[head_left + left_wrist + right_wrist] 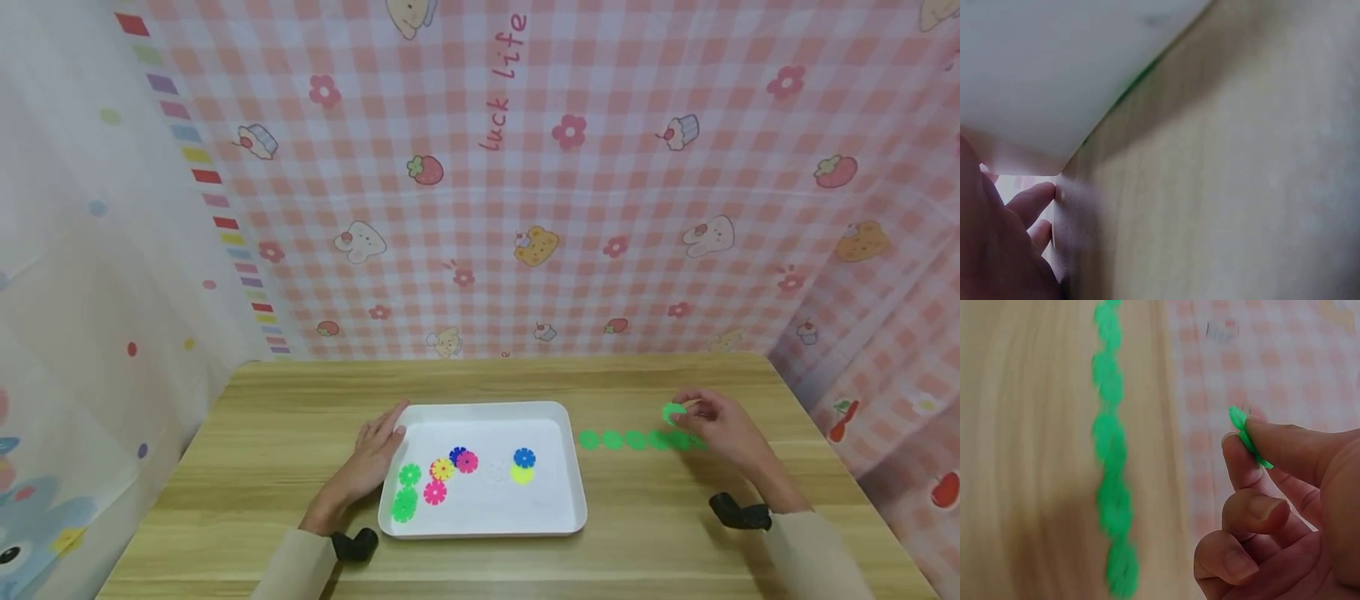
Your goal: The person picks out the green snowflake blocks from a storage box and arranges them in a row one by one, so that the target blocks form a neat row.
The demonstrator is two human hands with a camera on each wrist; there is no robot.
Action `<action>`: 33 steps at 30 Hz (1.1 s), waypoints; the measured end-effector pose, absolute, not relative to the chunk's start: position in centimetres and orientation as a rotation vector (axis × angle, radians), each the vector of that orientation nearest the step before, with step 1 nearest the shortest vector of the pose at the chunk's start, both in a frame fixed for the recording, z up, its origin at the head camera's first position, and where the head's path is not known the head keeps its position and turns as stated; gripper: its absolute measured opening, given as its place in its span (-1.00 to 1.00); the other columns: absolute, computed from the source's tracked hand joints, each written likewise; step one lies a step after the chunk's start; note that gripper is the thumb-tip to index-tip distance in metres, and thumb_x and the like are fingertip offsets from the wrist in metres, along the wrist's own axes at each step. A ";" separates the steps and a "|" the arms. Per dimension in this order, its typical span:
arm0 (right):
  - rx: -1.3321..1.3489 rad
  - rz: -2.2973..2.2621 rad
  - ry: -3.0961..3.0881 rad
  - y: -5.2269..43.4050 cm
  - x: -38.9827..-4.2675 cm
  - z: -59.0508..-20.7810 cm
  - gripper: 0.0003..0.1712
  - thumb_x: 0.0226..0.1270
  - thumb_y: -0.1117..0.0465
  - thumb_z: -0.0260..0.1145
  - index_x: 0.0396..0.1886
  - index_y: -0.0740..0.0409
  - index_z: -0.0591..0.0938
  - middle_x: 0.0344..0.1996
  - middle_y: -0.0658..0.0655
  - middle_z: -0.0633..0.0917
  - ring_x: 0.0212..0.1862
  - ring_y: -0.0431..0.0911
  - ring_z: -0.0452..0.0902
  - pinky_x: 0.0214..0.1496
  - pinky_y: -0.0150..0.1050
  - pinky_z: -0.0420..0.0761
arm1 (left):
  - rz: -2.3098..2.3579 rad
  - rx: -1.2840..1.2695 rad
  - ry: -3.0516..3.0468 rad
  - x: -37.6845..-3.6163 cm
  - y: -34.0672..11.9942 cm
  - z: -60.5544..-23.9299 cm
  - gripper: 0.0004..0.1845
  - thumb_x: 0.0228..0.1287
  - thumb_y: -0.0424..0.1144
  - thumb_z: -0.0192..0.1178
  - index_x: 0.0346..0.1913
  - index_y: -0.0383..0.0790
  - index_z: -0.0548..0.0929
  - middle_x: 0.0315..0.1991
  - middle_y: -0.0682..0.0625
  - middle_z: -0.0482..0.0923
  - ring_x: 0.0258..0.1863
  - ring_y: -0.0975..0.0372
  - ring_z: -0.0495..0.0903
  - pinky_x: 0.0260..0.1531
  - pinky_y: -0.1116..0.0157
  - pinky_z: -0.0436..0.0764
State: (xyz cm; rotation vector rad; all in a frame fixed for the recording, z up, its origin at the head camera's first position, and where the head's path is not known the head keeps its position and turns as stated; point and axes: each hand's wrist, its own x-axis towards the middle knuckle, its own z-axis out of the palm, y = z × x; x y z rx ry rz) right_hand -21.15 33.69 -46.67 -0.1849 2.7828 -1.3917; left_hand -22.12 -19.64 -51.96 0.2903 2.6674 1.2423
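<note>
Fingers of the right hand [720, 425] pinch a green disc [673, 412], held up off the wooden table [285, 417] to the right of the white tray [487, 527]. In the right wrist view the disc [1249, 436] sits edge-on between the thumb and the forefinger [1238, 459], with the other fingers curled below it. Just under the hand, a row of green discs [633, 439] lies flat on the table, running in a line away from the tray's right edge; the hand covers the far end of the row.

The left hand [371, 458] rests at the tray's left rim, fingers straight and relaxed, their tips touching the rim near its far left corner. It holds nothing.

Inside the tray lie loose discs: two green ones [406, 492] at the left side, then pink [435, 492], yellow [442, 469] and a dark blue one partly under another pink [467, 461], and nearer the middle a blue disc [524, 457] touching a yellow-green one [522, 475].
</note>
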 end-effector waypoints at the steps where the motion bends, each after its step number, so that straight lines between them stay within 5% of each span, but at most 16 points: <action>1: -0.168 -1.384 2.797 34.3 -20.9 -46.9 -0.57 0.44 0.05 0.28 0.12 0.24 0.53 -0.26 0.24 0.69 -0.25 -0.04 0.61 -0.31 -0.23 0.56 | 1.244 0.290 2.666 -22.1 -19.7 -52.0 -0.41 0.63 0.05 -0.37 0.61 0.05 -0.06 0.60 -0.14 -0.10 0.57 -0.10 -0.24 0.44 -0.14 -0.51; 9: 0.023 -1.296 2.912 38.5 -19.6 -48.6 -0.53 0.43 0.00 0.30 0.12 0.25 0.55 -0.38 0.12 0.72 -0.38 -0.27 0.51 -0.38 -0.35 0.48 | 1.262 0.291 2.656 -22.1 -19.6 -51.9 -0.41 0.63 0.06 -0.36 0.61 0.04 -0.05 0.60 -0.15 -0.11 0.57 -0.10 -0.24 0.44 -0.14 -0.51; 16: 0.135 -1.274 2.913 40.0 -19.5 -49.9 -0.54 0.45 0.05 0.27 0.10 0.34 0.54 -0.47 0.04 0.59 -0.48 -0.27 0.36 -0.49 -0.33 0.36 | 1.259 0.284 2.657 -22.2 -19.7 -52.0 -0.40 0.63 0.05 -0.36 0.61 0.04 -0.06 0.60 -0.14 -0.11 0.57 -0.11 -0.25 0.44 -0.14 -0.51; 33: 0.185 -1.194 2.915 40.0 -20.0 -50.8 -0.56 0.43 0.07 0.29 0.07 0.35 0.58 -0.31 0.15 0.72 -0.29 -0.22 0.49 -0.29 -0.36 0.39 | 1.258 0.279 2.672 -22.1 -19.6 -52.1 -0.40 0.63 0.04 -0.34 0.60 0.01 -0.03 0.59 -0.16 -0.07 0.57 -0.09 -0.22 0.45 -0.13 -0.48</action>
